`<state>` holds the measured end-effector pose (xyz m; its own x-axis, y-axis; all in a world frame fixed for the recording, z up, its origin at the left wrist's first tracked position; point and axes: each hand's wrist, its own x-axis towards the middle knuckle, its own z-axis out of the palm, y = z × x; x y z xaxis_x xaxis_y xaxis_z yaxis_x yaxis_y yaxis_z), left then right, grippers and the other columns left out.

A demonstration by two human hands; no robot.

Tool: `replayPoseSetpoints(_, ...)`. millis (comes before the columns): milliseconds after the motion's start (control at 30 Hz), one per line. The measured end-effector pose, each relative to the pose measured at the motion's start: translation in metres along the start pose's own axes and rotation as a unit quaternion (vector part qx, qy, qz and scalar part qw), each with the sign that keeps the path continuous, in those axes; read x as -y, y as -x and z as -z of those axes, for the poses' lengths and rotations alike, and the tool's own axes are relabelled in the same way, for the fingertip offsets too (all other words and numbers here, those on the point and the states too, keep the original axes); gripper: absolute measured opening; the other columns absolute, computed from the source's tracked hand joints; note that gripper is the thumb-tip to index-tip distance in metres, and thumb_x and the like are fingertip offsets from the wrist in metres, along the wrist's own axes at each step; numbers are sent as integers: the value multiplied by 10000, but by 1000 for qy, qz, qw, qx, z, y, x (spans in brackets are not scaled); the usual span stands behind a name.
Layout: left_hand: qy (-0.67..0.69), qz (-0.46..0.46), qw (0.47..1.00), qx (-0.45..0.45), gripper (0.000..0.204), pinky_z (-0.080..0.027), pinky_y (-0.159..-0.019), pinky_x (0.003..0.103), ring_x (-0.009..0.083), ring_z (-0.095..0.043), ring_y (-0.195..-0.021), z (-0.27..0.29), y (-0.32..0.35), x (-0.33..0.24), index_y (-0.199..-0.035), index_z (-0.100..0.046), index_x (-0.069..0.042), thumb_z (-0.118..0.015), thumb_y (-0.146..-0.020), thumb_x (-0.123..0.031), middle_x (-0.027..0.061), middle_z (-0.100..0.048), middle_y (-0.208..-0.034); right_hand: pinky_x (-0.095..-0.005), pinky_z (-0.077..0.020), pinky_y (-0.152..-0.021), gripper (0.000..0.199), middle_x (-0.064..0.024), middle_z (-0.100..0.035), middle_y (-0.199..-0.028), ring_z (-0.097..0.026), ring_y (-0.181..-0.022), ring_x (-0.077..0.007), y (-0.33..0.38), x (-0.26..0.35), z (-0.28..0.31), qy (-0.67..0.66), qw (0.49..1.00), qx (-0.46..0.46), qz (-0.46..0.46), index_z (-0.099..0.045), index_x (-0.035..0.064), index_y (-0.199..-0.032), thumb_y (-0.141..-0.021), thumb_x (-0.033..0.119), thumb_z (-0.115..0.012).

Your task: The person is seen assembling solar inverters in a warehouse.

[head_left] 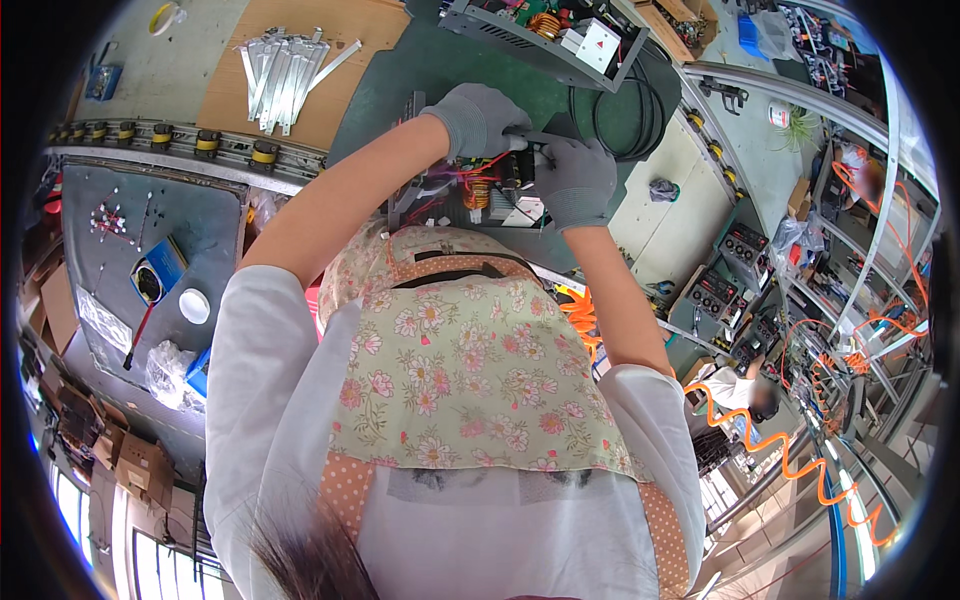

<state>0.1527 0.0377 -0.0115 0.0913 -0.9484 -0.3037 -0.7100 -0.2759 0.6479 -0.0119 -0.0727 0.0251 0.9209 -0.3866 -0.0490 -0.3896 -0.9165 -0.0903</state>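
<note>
Close to my body lies an open electronic unit (408, 200) with a metal frame, red and purple wires and a copper coil (477, 194). A white block (524, 211) sits at its right side. My left hand (478, 120), in a grey glove, reaches over the unit's far edge with fingers curled in. My right hand (578, 183), gloved alike, comes from the right, thumb and fingers pinched together. Between the two sets of fingertips is a black part (540, 136) of the unit, which both hands grip. The fingers partly hide it.
Beyond, a second open unit (540, 50) stands on the green mat, beside a coiled black cable (640, 125). Silver metal strips (285, 80) lie on cardboard at the far left. A roller rail (205, 145) borders a grey side table (200, 235). An orange coiled hose (580, 315) hangs right.
</note>
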Motion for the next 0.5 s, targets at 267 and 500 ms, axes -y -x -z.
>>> replayPoseSetpoints(267,14,7,1000,10,386,-514,-889,407,292,-663,-985,-1,-1,0,-1193,-682,-169,-600,-915,-424,93,-707,-1045,-424,-456,-741,103,-47,-675,-756,-615,-797,-268,4,-2,-4,-1,1000,-6,12,-672,137,-670,-744,208,-686)
replayPoseSetpoints(500,6,-14,1000,-9,390,-515,-884,410,300,-663,-974,-5,-2,4,-1188,-683,-165,-606,-907,-423,98,-706,-1032,-436,-462,-731,117,-71,-662,-720,-617,-764,-282,4,-2,-6,-24,999,-41,19,-648,137,-661,-740,212,-692)
